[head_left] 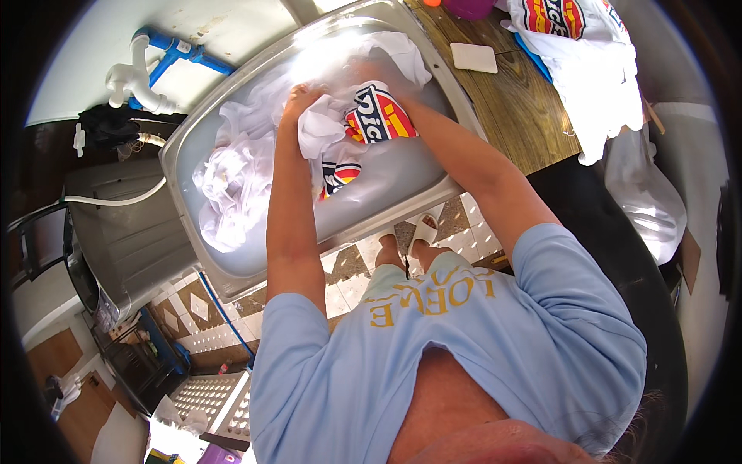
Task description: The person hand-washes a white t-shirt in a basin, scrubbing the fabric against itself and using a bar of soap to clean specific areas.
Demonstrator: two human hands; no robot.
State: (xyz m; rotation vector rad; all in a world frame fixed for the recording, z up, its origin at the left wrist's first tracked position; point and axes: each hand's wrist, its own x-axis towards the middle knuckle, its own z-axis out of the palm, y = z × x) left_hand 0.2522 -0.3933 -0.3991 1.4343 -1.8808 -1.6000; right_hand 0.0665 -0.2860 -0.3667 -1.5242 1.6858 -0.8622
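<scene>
A steel sink holds cloudy, greyish water and a heap of wet white cloth. In its middle is a white shirt with a red, yellow and dark blue print, partly sunk. My left hand is closed on a bunched fold of this shirt, at the water's surface. My right hand reaches into the water just beyond the printed part; its fingers are lost in cloudy water and glare. More white cloth lies against the far right corner of the sink.
To the right, a wooden counter carries a white soap bar and a white printed garment hanging over its edge. White taps and blue pipes jut from the wall at left. A grey washing machine stands left of the sink.
</scene>
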